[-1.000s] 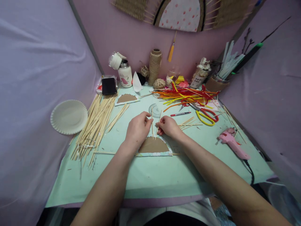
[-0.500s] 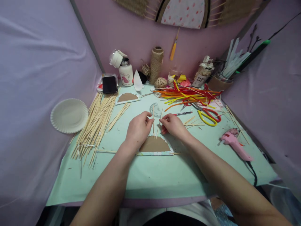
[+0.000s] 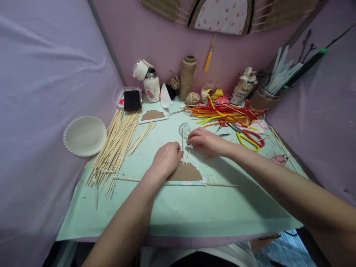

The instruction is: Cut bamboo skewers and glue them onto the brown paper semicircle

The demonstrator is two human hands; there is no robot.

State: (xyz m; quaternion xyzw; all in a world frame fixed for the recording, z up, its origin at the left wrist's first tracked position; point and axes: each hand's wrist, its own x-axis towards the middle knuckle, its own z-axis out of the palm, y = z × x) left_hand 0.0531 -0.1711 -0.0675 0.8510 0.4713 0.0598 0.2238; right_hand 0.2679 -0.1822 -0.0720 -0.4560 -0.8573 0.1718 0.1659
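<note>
A half-circle of brown cardboard (image 3: 187,173) with a pale patterned fabric border lies flat in front of me. Two thin wooden sticks meet its curved edge. My left hand (image 3: 168,158) rests over the piece's left side, fingers curled in at the lower part of the left stick (image 3: 183,139). The fingers of my right hand (image 3: 205,141) bend over the upper end of the right stick (image 3: 188,155), hiding its tip. A clear protractor (image 3: 183,129) lies just beyond, partly covered by my right hand. Another stick (image 3: 222,184) sticks out along the straight edge.
Many wooden sticks (image 3: 115,144) lie left, beside a paper plate (image 3: 85,136). A second half-circle (image 3: 152,115) is farther back. Pipe cleaners (image 3: 222,113), scissors (image 3: 249,139) and a twine spool (image 3: 188,78) sit behind. My right forearm mostly covers a pink glue gun (image 3: 279,159).
My right hand has shifted up and over its stick, and its forearm swung outward across the glue gun. My left hand has slid lower along the left stick.
</note>
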